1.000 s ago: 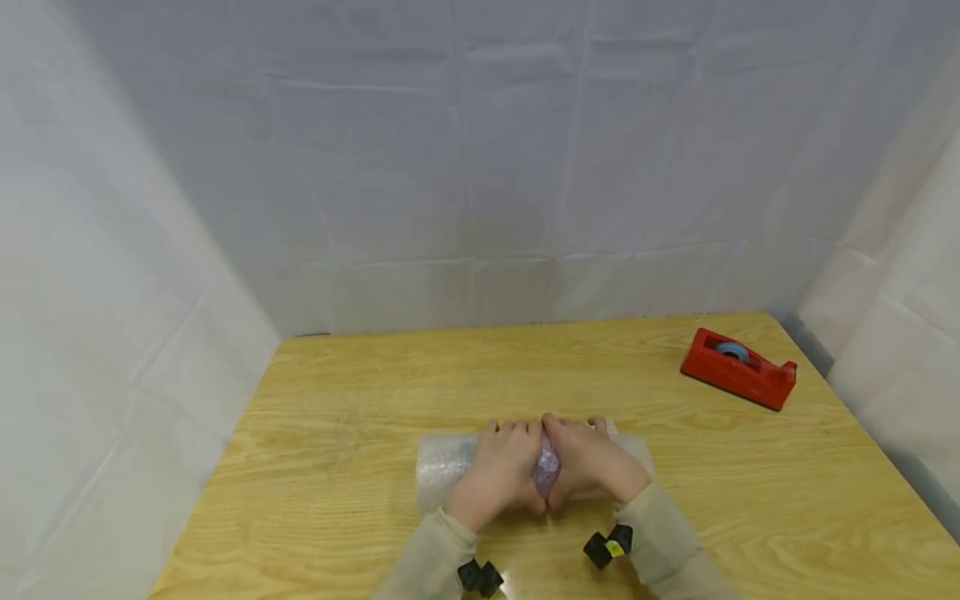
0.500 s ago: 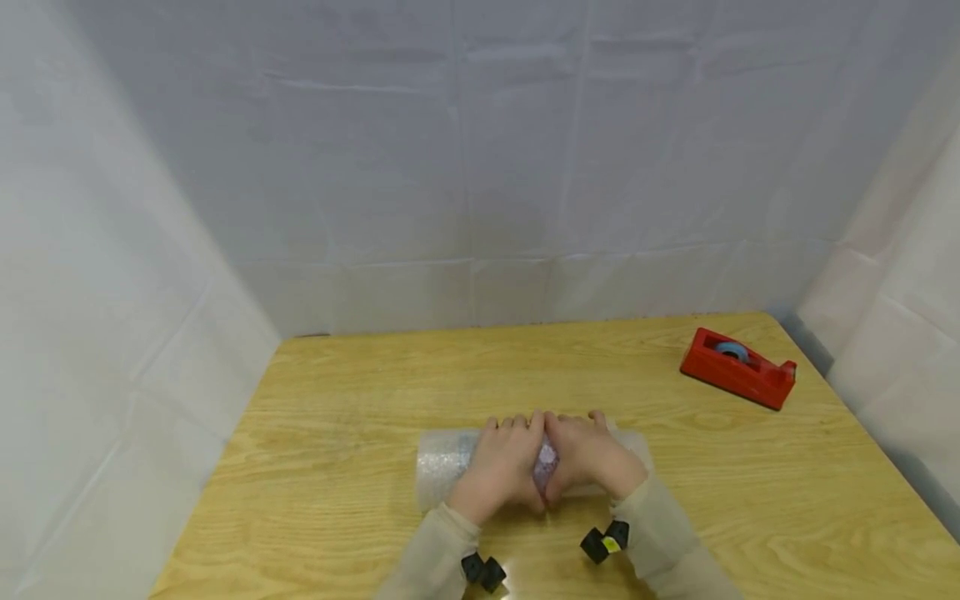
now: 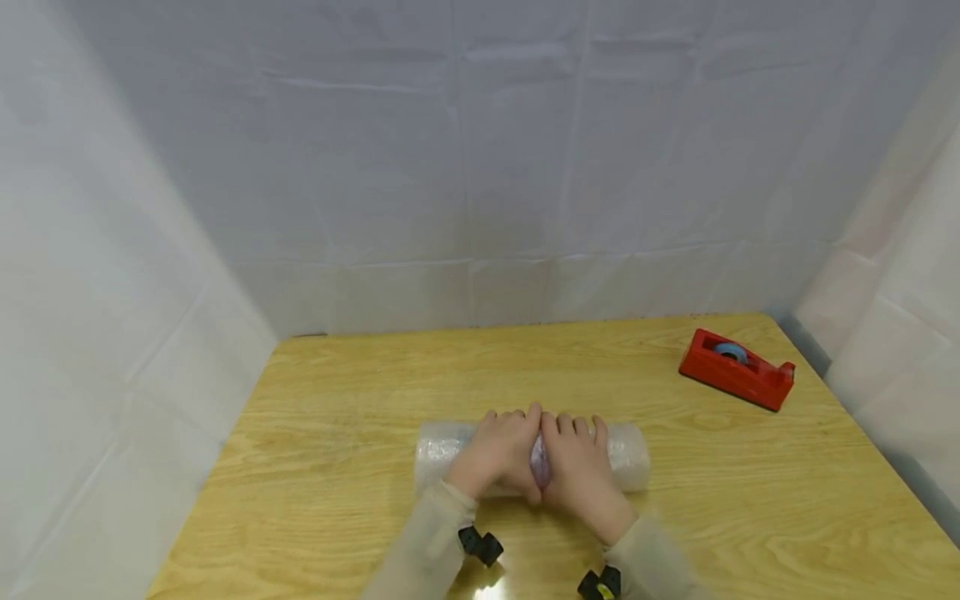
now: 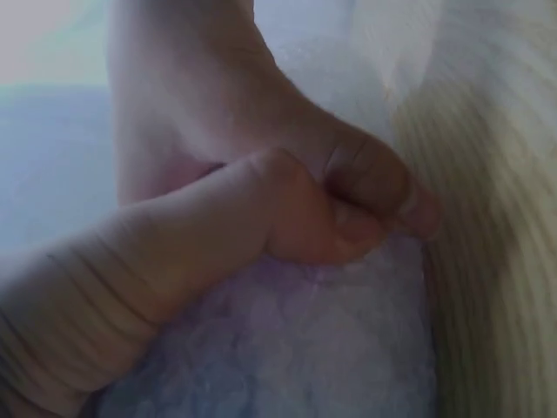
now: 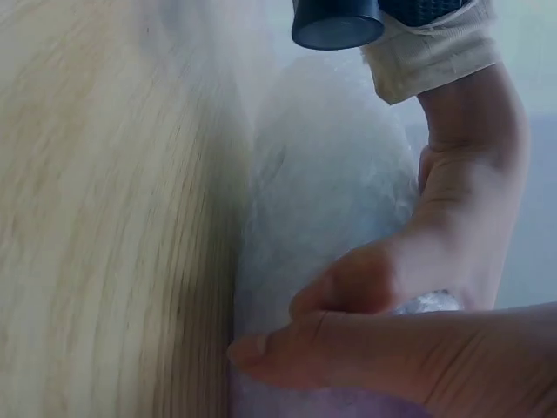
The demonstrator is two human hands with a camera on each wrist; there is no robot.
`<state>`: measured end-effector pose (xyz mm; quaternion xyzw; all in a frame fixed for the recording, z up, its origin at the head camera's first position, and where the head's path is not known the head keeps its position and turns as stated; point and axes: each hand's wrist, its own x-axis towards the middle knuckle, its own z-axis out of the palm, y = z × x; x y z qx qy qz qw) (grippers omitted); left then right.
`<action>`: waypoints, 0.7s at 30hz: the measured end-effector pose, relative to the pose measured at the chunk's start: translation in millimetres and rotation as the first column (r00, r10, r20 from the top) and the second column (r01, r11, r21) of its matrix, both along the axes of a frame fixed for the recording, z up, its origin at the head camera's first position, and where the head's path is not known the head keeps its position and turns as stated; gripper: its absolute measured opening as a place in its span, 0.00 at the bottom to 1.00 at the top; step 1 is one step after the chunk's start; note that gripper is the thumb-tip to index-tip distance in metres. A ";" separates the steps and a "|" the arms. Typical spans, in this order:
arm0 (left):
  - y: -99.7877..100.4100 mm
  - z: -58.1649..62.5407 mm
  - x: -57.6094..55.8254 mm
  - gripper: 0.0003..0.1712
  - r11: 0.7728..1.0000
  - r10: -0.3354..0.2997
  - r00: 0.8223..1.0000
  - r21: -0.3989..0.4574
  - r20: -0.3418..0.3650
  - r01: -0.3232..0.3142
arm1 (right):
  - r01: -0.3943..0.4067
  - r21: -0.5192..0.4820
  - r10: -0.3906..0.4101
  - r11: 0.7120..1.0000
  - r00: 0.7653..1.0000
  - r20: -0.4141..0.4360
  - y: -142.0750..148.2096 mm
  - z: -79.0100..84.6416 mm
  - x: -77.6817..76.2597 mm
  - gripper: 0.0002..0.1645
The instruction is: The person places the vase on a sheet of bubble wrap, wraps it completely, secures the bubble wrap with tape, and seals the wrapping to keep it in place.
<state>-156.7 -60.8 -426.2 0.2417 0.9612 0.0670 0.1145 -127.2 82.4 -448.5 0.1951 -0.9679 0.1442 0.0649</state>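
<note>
A roll of clear bubble wrap [image 3: 630,458] lies crosswise on the table, with a purplish patch [image 3: 539,461] showing at its middle between the hands. My left hand [image 3: 497,454] grips it just left of centre, fingers over the far side and thumb on the near side. Close beside it, my right hand [image 3: 577,471] grips the roll right of centre. In the left wrist view, the thumbs meet over the bubble wrap [image 4: 348,348]. The right wrist view also has the thumbs together against the wrapped side [image 5: 305,200]. What is inside the wrap is hidden.
A red tape dispenser [image 3: 737,369] with a blue-cored roll of tape stands at the table's back right. The wooden table [image 3: 337,392] ends at a white sheet [image 3: 375,292] behind, with more sheeting on both sides.
My right wrist has dropped toward me and turned, so the fingers point more straight away and the roll's right end shows more. The gap over the purplish patch has narrowed. Both hands keep their grip.
</note>
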 end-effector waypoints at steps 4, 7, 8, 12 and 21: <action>-1.0 2.2 -4.4 0.69 1.000 -0.006 1.000 0.013 0.024 0.006 | -0.002 -0.005 0.002 1.000 1.000 0.018 1.7 -0.3 -5.9 0.58; -2.3 4.1 -6.2 0.67 1.000 -0.015 1.000 0.023 0.022 0.014 | -0.008 0.000 0.008 1.000 0.998 0.057 2.8 1.2 -10.5 0.58; -3.0 3.9 -6.8 0.66 1.000 -0.019 1.000 0.025 0.015 0.019 | -0.009 0.005 0.009 1.000 0.997 0.073 2.8 1.6 -12.2 0.59; -4.6 4.6 -7.7 0.64 0.999 -0.025 0.999 0.027 -0.025 0.026 | -0.008 0.017 0.006 1.000 0.989 0.150 3.5 2.6 -19.5 0.63; -1.2 10.4 2.3 0.59 1.000 0.006 0.993 0.010 -0.114 -0.005 | -0.034 -0.020 0.038 0.999 0.973 0.227 6.8 6.8 -28.7 0.62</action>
